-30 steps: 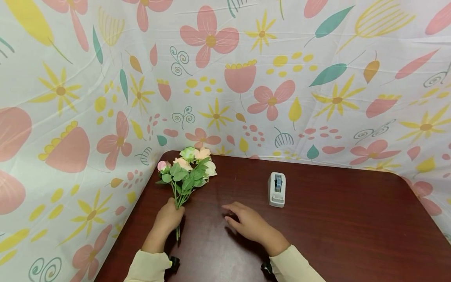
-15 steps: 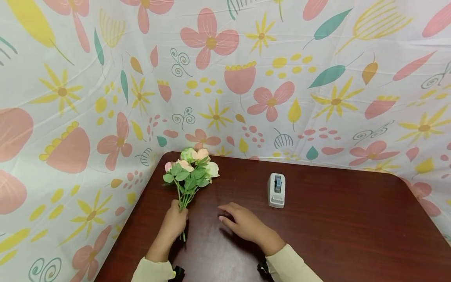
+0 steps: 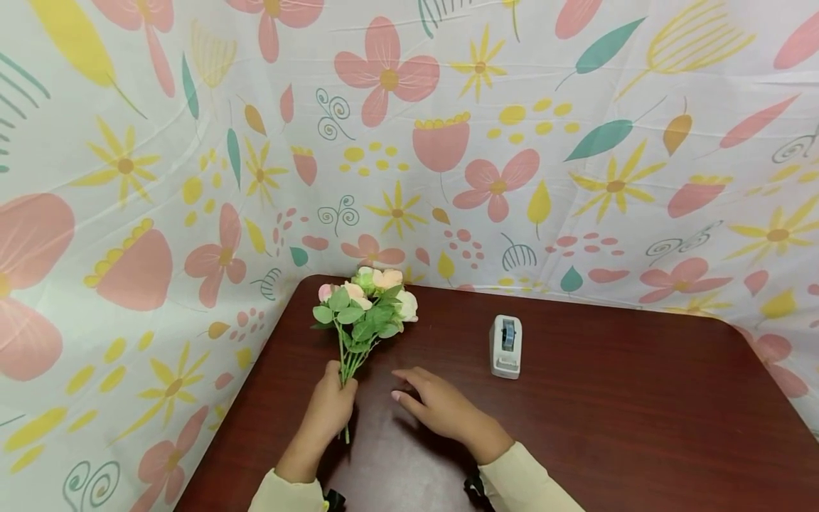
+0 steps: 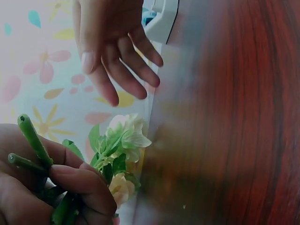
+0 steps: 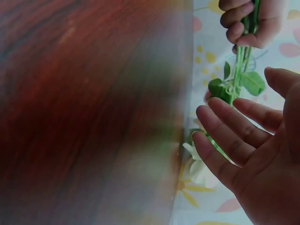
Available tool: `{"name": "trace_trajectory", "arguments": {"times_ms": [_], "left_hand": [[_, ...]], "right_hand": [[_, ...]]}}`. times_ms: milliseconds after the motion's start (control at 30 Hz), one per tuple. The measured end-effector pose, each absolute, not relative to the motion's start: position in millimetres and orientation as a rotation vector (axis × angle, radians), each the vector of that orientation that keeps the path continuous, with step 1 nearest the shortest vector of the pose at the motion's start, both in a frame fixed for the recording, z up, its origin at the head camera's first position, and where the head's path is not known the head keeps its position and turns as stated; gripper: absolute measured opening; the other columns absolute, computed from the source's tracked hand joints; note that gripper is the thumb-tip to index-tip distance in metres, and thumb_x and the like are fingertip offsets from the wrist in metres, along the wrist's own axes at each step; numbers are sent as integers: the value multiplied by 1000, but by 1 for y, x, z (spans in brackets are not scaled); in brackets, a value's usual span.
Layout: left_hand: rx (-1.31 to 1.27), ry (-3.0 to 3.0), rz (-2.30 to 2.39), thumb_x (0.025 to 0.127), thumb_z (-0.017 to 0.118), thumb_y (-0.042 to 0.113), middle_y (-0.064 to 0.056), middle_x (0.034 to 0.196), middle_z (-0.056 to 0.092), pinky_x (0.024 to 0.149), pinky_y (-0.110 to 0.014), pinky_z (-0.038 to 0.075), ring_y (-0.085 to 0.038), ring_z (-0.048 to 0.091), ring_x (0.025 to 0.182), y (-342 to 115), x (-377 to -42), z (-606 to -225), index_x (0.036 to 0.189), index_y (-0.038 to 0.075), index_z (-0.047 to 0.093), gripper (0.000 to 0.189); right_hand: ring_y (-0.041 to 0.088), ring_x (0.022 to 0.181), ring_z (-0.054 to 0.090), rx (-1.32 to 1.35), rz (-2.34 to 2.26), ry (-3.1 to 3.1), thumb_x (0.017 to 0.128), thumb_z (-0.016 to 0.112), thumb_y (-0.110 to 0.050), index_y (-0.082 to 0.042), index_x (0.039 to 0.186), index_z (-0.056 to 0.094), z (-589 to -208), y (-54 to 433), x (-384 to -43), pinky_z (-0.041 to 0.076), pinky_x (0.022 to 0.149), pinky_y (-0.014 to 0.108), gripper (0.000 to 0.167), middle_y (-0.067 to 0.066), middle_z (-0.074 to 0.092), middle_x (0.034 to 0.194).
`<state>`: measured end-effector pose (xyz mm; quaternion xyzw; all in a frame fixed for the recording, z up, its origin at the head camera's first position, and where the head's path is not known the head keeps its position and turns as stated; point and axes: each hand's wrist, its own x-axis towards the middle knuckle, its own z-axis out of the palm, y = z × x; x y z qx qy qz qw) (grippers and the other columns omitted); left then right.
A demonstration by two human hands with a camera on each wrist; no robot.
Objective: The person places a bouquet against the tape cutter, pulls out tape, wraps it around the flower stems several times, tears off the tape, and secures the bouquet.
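Note:
My left hand [image 3: 333, 404] grips a bunch of flowers [image 3: 367, 313] by its green stems. Pink, peach, white and pale green blooms point toward the back of the table, and the stem ends stick out below the fist. In the left wrist view, the fingers of the left hand [image 4: 70, 183] curl round the stems [image 4: 35, 140]. To the right of the bunch, my right hand [image 3: 441, 409] holds nothing, its fingers apart and slightly bent. The right wrist view shows that right hand [image 5: 255, 145] with spread fingers, and part of the flowers [image 5: 199, 168] behind them.
A white tape dispenser [image 3: 506, 347] with a blue roll stands on the dark red-brown table [image 3: 627, 398], to the right of and beyond my right hand. A flower-printed cloth [image 3: 486, 142] hangs along the table's back and left sides.
My left hand has carried the bunch of flowers to the right, closer to the right hand. The right hand has shifted slightly left. The tape dispenser stays in place on the table.

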<state>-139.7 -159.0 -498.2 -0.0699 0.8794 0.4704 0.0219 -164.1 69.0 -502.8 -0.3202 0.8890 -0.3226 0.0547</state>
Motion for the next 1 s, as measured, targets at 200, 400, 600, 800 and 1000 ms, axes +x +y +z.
{"name": "trace_trajectory", "arguments": {"times_ms": [200,400,600,800,1000], "left_hand": [[-208,2733,1466,100,50,14,-2,68,42,60,-33,42,-18,47,60,-150,-136,-497,132,-1,44,36],[-154,2820,1441,96,55,11,-9,80,59,68,-36,46,-21,55,74,-138,-132,-496,122,1,50,28],[-131,2727,1494,100,52,13,-6,75,53,59,-33,43,-18,50,61,-129,-130,-497,127,2,48,30],[-80,2677,1532,102,50,14,-3,72,48,53,-32,42,-15,47,55,-120,-129,-497,132,2,46,33],[-45,2713,1563,101,52,13,-1,74,48,53,-29,42,-14,47,57,-110,-128,-499,122,5,50,23]], "right_hand": [[19,123,62,-966,-981,2705,107,45,-44,-10,144,55,-503,67,-165,49,104,43,51,4,63,135],[21,123,62,-942,-997,2715,110,40,-37,-10,143,56,-504,65,-164,48,105,45,46,5,64,130],[24,128,60,-917,-1026,2722,109,39,-41,-10,144,55,-506,63,-163,47,107,47,49,7,62,137],[27,132,57,-886,-1082,2714,109,38,-44,-12,143,55,-506,61,-162,45,109,48,51,9,60,141],[24,128,60,-830,-1237,2706,109,41,-41,-12,134,61,-510,57,-163,47,106,47,44,6,64,135]]}}
